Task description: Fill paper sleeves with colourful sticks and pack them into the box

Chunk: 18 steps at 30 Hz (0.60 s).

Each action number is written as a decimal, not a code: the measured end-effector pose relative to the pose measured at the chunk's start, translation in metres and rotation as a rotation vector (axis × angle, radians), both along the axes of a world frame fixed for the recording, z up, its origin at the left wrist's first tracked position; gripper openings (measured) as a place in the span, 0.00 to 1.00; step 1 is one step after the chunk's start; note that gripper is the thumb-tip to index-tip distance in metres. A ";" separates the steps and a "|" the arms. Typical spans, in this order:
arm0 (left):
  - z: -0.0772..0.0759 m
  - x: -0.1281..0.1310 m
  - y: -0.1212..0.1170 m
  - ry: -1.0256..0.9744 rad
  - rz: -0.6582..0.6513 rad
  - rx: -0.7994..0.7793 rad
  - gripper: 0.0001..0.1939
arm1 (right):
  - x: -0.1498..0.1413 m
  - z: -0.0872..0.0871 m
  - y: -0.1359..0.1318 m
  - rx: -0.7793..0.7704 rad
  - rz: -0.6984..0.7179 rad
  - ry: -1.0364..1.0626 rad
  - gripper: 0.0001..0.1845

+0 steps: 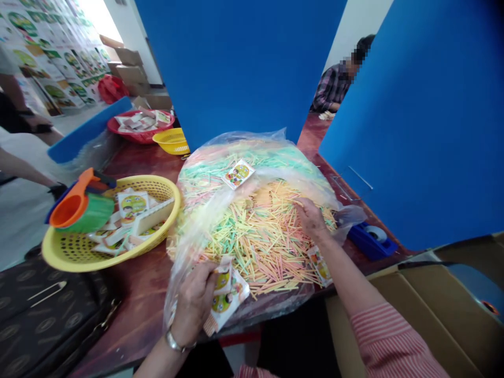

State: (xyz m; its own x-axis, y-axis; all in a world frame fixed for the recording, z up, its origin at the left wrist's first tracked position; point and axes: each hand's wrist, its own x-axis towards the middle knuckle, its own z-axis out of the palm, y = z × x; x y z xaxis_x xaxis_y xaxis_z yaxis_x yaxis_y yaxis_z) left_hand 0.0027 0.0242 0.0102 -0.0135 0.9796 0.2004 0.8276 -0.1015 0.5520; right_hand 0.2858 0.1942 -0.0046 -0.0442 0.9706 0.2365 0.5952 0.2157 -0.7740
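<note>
A big clear plastic bag (pixel 205 220) lies open on the dark red table (pixel 134 294), full of thin pastel sticks (pixel 255 236) in yellow, green and pink. My left hand (pixel 195 302) is closed on small printed paper packets (pixel 226 296) at the bag's near edge. My right hand (pixel 311 218) reaches into the pile, its fingers curled down among the sticks; what they pinch is hidden. One more packet (pixel 238 173) lies on top of the bag farther back, and another packet (pixel 319 265) sits under my right forearm.
A yellow basket (pixel 79 252) at left holds packets, an orange scoop and a green cup. A red basket (pixel 137 135) and a small yellow one (pixel 171 140) stand behind. Blue partitions (pixel 413 131) rise at back and right. A blue tape dispenser (pixel 372 239) and a cardboard box (pixel 425 304) are at right. People sit beyond.
</note>
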 end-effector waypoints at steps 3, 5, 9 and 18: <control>0.004 0.006 0.006 -0.093 -0.070 -0.016 0.08 | -0.026 0.020 -0.020 0.021 -0.007 0.299 0.12; 0.006 0.014 0.012 -0.175 -0.099 -0.116 0.09 | -0.050 0.037 -0.040 -0.055 0.097 0.695 0.09; 0.008 0.031 0.022 -0.300 -0.136 -0.240 0.11 | -0.092 0.061 -0.077 -0.210 0.323 1.163 0.04; 0.006 0.037 0.023 -0.554 -0.153 -0.345 0.08 | -0.106 0.045 -0.095 -0.361 0.348 1.303 0.02</control>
State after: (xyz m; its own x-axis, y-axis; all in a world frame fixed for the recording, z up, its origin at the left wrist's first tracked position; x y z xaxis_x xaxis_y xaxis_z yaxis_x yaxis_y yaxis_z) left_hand 0.0394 0.0473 0.0159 0.1202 0.9854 -0.1207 0.4025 0.0627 0.9133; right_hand 0.1796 0.0989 0.0404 -0.2369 0.9709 0.0360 -0.6301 -0.1253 -0.7664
